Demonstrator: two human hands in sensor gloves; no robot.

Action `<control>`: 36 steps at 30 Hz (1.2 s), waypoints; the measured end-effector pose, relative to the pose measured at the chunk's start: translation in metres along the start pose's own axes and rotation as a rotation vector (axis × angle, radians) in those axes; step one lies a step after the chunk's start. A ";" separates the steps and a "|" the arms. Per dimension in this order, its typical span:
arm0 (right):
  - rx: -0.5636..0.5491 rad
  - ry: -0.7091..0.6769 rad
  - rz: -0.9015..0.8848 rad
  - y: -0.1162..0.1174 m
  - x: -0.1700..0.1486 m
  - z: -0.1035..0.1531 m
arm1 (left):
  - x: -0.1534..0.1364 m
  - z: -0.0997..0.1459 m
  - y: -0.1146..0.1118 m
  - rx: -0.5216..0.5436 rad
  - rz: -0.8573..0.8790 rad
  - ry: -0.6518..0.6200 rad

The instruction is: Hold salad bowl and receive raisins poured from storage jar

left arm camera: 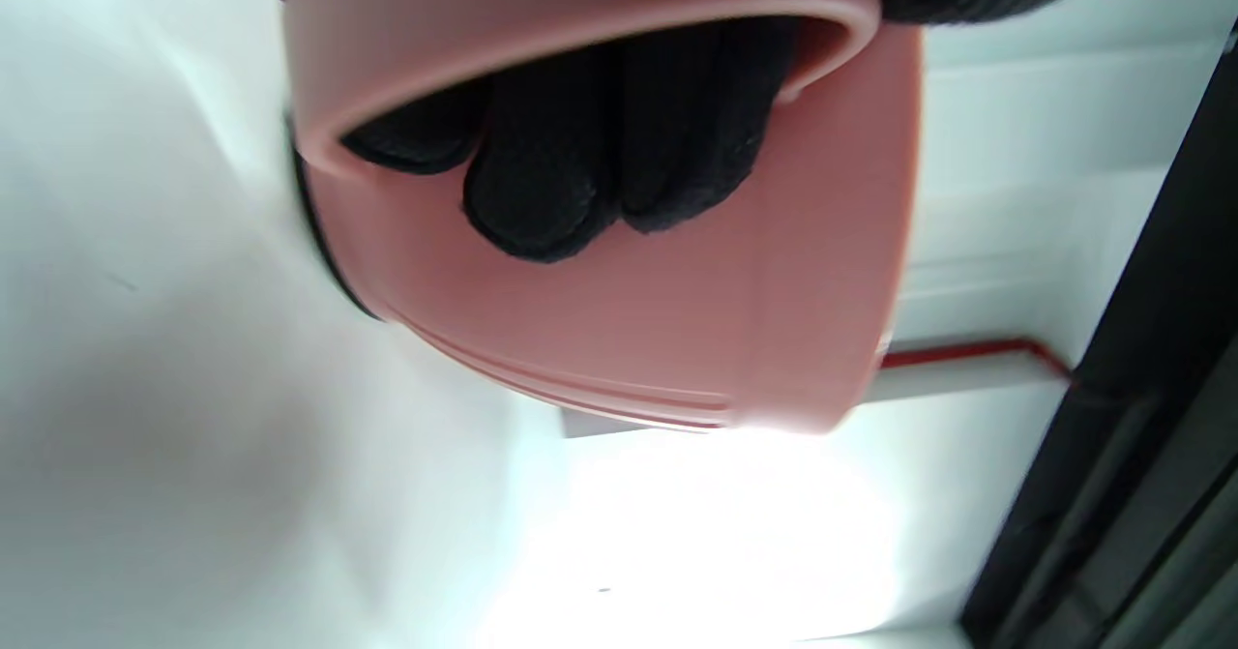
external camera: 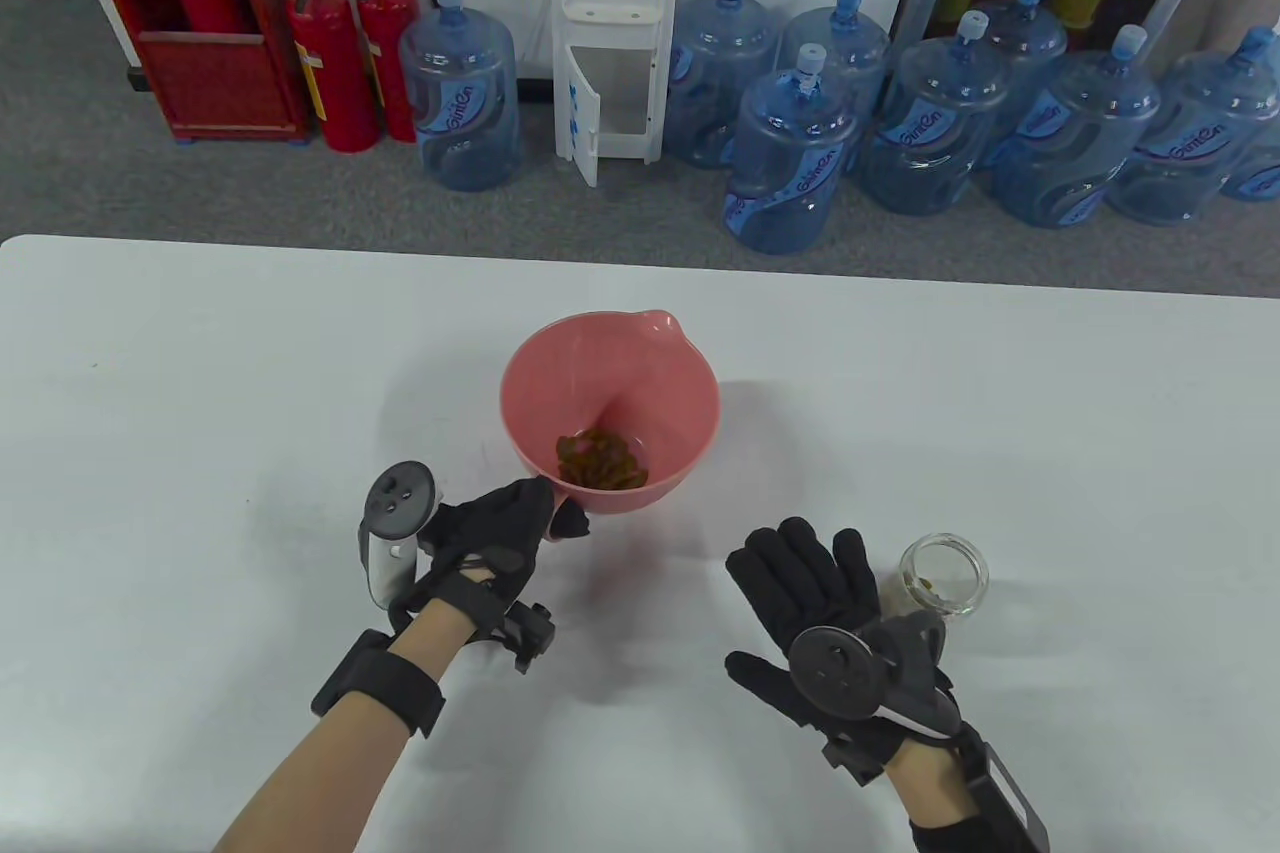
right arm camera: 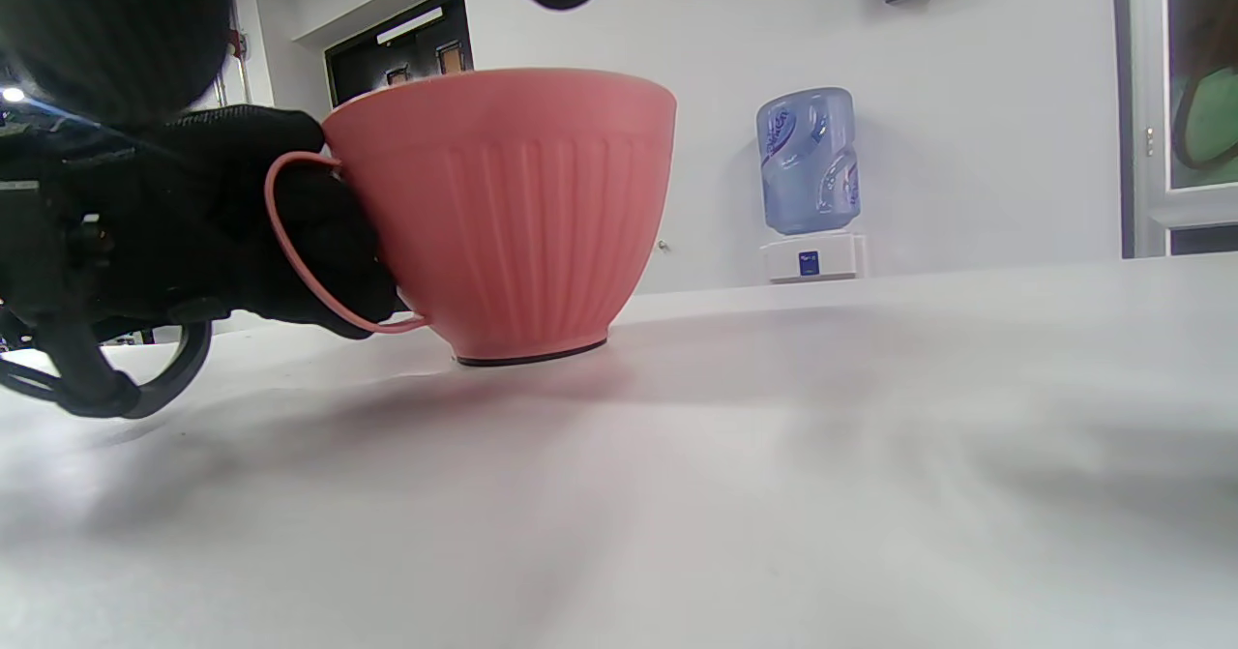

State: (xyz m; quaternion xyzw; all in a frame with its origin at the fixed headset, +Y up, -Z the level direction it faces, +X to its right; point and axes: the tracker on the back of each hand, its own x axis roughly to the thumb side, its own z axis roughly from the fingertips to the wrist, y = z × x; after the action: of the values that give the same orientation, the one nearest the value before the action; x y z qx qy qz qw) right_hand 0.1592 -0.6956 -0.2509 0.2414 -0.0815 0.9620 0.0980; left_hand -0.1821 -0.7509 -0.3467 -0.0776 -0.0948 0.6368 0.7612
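The right hand (external camera: 815,593), fingers spread, rests beside one glass storage jar (external camera: 942,575). The left hand (external camera: 490,533) grips the handle of one pink salad bowl (external camera: 610,413) holding raisins (external camera: 602,460), upright mid-table (external camera: 200,393). Behind: three fire extinguishers (external camera: 335,58), water jugs, one dispenser (external camera: 612,23).

I was working in what looked like an office or lab utility room. My white table (external camera: 200,373) stood on grey carpet (external camera: 250,183) facing a white wall. Along it were a white water dispenser (external camera: 610,23), a row of blue water jugs (external camera: 790,163), 2 red fire extinguishers (external camera: 350,58) and a red extinguisher cabinet (external camera: 190,13). The right wrist view showed a dark door (right arm camera: 397,49).
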 end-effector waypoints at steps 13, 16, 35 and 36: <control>-0.011 -0.018 -0.034 0.004 0.005 0.000 | 0.031 0.056 0.034 0.047 -0.495 -0.082; -0.013 -0.019 -0.050 0.006 0.007 0.000 | 0.047 0.076 0.034 0.046 -0.650 -0.171; 0.012 -0.024 -0.104 0.012 0.015 0.000 | 0.047 0.126 -0.020 -0.141 -1.058 -0.345; 0.013 -0.024 -0.104 0.012 0.015 -0.001 | 0.047 0.126 -0.020 -0.140 -1.059 -0.345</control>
State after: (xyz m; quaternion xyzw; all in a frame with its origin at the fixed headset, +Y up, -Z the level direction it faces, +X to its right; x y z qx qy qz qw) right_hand 0.1432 -0.7049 -0.2456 0.2574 -0.0637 0.9532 0.1455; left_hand -0.1860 -0.7089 -0.2175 0.0356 -0.2861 0.1631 0.9435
